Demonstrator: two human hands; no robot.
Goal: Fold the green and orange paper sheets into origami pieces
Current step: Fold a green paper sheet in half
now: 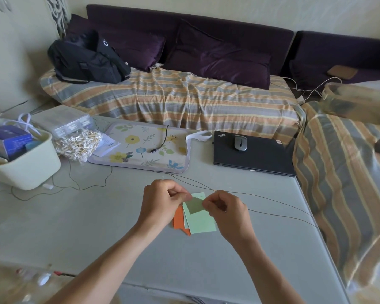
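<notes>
Grey desk (pixel 97 227) before a striped-covered sofa (pixel 173 99), seen from the head camera. Left hand (pixel 162 200) and right hand (pixel 226 211) meet above a small pile of paper, each pinching with curled fingers one side of a folded green piece (pixel 195 205) raised between them; both are equally near it. Its fold edge appears to run from one hand across to the other, so the next crease likely turns on pressing along that line. Directly below the hands lie the flat sheets: pale green sheets (pixel 201 222), two or perhaps three overlapping (count uncertain), and orange sheets (pixel 179 219), one or two, protruding toward the left hand's side. Beyond the hands: one closed laptop (pixel 252 159) carrying one mouse (pixel 240 143), one floral mat (pixel 145 148), one bin (pixel 22 167).
</notes>
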